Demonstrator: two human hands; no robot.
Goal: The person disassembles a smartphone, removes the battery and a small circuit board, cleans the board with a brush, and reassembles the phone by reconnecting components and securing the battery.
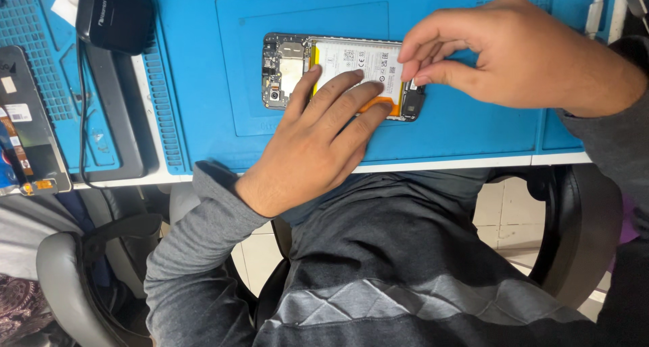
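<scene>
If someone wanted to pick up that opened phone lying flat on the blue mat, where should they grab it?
Probably by the two long edges of the opened phone, near its bare camera end, coming from above. It lies flat on the blue mat, and both hands cover the battery end.

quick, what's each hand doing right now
Left hand: open, fingers flat on the opened phone and its battery.
Right hand: fingertips pinched at the battery's right end; whether it grips anything cannot be told.
</scene>
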